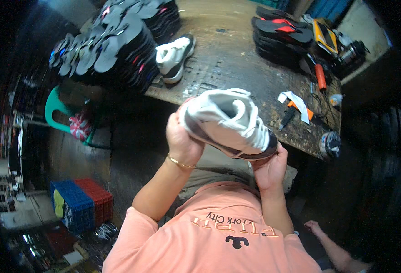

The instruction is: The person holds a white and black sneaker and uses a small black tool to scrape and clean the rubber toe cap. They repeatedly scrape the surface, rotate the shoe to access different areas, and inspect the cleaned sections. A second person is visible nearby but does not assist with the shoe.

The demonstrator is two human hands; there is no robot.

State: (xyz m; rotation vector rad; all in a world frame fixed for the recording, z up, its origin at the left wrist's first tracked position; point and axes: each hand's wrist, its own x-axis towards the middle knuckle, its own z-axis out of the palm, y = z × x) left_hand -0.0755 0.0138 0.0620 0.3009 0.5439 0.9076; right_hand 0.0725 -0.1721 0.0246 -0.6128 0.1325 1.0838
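Note:
A white sneaker (218,127) with dark grey trim and white laces is raised between my two hands, in front of the workbench edge. My left hand (184,141) is closed around its heel end, with most of the fingers hidden behind the shoe. At the dark toe end, my right hand (271,168) grips from below and the side. Another white sneaker (175,59) with dark trim stands on the workbench (228,50), beyond the held one and apart from it.
Tall stacks of grey flip-flop soles (114,41) fill the bench's left side; black sandals (282,32) pile at the far right. A cutter (288,117), white strip (298,104) and tin (330,144) lie near the right edge. A green chair (57,107) and crates (84,202) stand left. Another person's bare limb (337,250) shows lower right.

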